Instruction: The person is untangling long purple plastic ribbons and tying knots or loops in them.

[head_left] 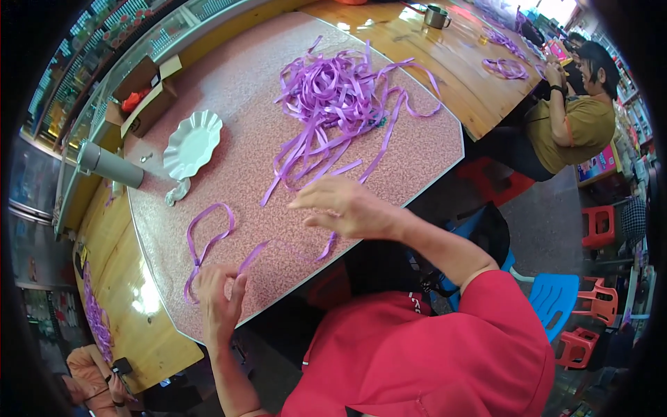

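Note:
My left hand (221, 300) is closed on a narrow purple ribbon (250, 258) near the table's front edge. Beyond it a loop of the same ribbon (231, 221) lies on the pink speckled tabletop. The strip's other stretch runs right, partly smeared by motion, and passes under my right wrist. My right hand (347, 207) hovers over the table with thumb and fingers apart, and nothing shows between them. Just beyond it is a large tangled heap of purple ribbons (326, 90), with several loose ends trailing toward me.
On the left stand a scalloped white dish (193, 147), a grey-green tumbler (111, 165) and an open cardboard box (149, 97). A metal mug (436, 17) is on the wooden table behind. Other people sit at right (573, 125) and lower left (97, 379). A blue stool (554, 299) stands at right.

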`<state>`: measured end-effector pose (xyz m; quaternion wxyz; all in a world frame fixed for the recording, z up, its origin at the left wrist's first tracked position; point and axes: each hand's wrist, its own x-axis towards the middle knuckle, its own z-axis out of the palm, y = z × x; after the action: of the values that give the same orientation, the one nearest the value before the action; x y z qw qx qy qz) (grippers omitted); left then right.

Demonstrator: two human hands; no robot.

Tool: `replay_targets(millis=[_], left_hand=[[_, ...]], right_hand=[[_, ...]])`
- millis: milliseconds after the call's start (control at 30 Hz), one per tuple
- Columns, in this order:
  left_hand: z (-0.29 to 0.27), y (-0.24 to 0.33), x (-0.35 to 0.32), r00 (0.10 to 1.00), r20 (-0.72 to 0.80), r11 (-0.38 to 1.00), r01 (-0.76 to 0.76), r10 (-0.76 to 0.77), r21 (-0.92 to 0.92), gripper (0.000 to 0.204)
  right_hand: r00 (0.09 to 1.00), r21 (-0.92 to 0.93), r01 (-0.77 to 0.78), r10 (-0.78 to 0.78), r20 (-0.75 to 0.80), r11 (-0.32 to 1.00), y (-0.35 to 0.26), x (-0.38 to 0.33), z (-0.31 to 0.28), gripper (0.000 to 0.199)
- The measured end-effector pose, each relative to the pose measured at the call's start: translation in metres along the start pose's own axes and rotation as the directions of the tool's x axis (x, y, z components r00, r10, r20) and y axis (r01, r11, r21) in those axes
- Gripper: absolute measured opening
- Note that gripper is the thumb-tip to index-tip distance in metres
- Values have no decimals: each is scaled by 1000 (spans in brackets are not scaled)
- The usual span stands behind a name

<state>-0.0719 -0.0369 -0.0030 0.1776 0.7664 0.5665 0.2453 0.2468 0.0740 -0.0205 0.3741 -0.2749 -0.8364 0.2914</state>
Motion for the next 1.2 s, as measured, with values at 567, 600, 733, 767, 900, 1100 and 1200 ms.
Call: replay_targets(millis=[567, 600, 733, 767, 900, 1100, 1200], left_hand=[[89, 58, 55, 941, -105, 947, -316, 321, 65, 31], [88, 57, 56, 950, -100, 954, -298, 295, -18, 25], [68, 64, 54, 992, -3, 954, -121, 125, -273, 14], [60, 61, 51, 990, 136, 900, 23, 40, -435, 11], [28, 24, 37, 967, 245, 799, 89, 75, -595, 9], [-38, -36, -2, 991, 25, 713, 114, -134, -692, 21], [-52, -55, -12, 995, 13, 764, 88, -104, -639, 29]], right_hand=[[984, 127, -163, 151, 96, 978, -14, -29, 8, 17], [994, 111, -102, 97, 54, 988, -18, -28, 7, 19], [1000, 139, 16, -13, -21, 990, -28, -22, 7, 25], [998, 83, 60, -62, 21, 995, -30, -21, 6, 25], [991, 29, 128, -128, 21, 991, -31, -20, 4, 17], [999, 18, 35, -34, -37, 999, -22, -22, -22, 13], [993, -2, 117, -117, 24, 993, -23, -18, -16, 11]])
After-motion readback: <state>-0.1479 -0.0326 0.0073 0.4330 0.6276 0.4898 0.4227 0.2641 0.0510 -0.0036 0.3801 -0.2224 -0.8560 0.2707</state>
